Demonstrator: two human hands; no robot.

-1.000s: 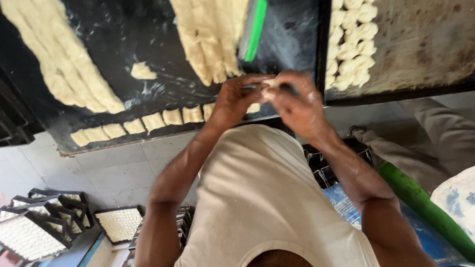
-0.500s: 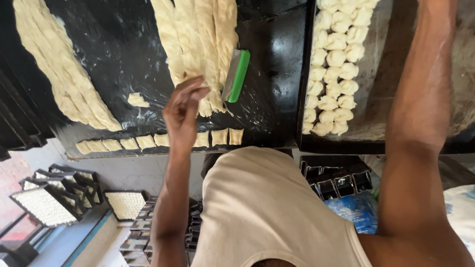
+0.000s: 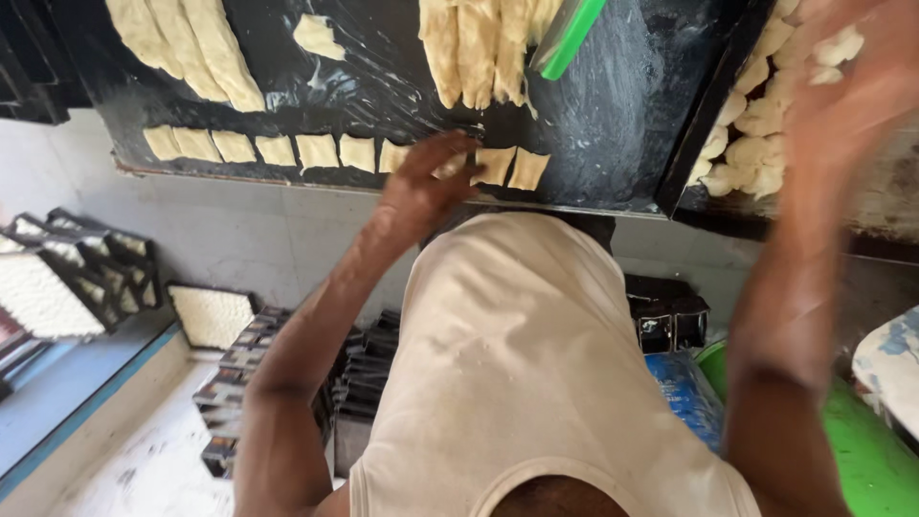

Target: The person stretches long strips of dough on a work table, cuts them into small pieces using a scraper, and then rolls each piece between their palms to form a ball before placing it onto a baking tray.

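So the row of cut dough squares [image 3: 316,151] runs along the near edge of the black worktop [image 3: 613,124], and the left hand [image 3: 426,182] sits right on that row, fingers bent down onto a piece near the right end, looks like it's pinching it but the fingers cover the piece so can't say for sure. Two more squares lie just right of the hand. Behind the row are long dough strips [image 3: 479,48] with a green scraper [image 3: 567,36] lying beside them, another bunch of strips [image 3: 187,48] at far left, and one stray dough scrap [image 3: 318,36] between them.

Right hand [image 3: 842,86] is up over the dark baking tray [image 3: 708,134] full of small dough lumps [image 3: 756,120], blurred, seems to be gripping pale dough bits, fingers partly curled. Both forearms reach forward past the cream shirt [image 3: 517,364].

Tray butts right up against the worktop's right side. Below the counter edge there's stacked black moulds [image 3: 287,364] on the left and a green tub [image 3: 862,450] at right
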